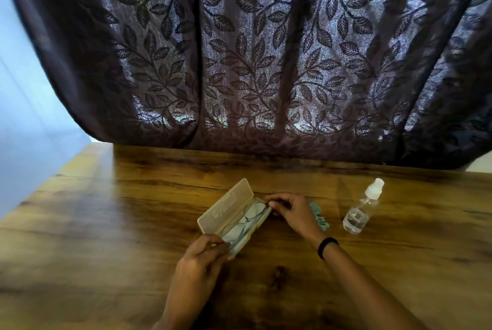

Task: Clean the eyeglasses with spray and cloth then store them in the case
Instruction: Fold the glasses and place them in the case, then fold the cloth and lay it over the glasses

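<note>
A beige eyeglass case [226,209] lies open in the middle of the wooden table [106,236], its lid tipped back to the left. Thin-framed eyeglasses [249,216] rest folded inside the tray. My left hand [202,257] pinches the near end of the case and the glasses. My right hand [290,211] grips the far end of the tray with fingertips on the frame. A teal cloth [319,219] lies just right of my right hand, partly hidden by it. A clear spray bottle [360,209] with a white cap stands further right.
A dark leaf-patterned curtain [253,63] hangs along the table's far edge. The table's left edge [53,177] runs diagonally, with a pale floor beyond. A black band sits on my right wrist [327,247].
</note>
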